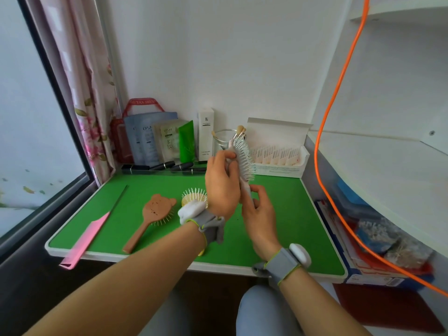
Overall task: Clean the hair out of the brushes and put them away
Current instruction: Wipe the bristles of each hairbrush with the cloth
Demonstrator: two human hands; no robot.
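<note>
Your left hand (220,183) curls round back of pale plastic paddle brush (243,156), fingertips at head edge. Your right hand (260,212) pinches its handle from below. Brush stands upright above green tabletop (291,214), bristles facing right. Brown bear-shaped brush (156,208) and yellow round brush (191,197) lie left of hands.

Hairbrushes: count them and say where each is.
3. A white brush held upright by the left hand and right hand; a brown brush lying bristles-down on the green table; a yellow brush beside it, partly behind the left wrist. More may be hidden.
</note>
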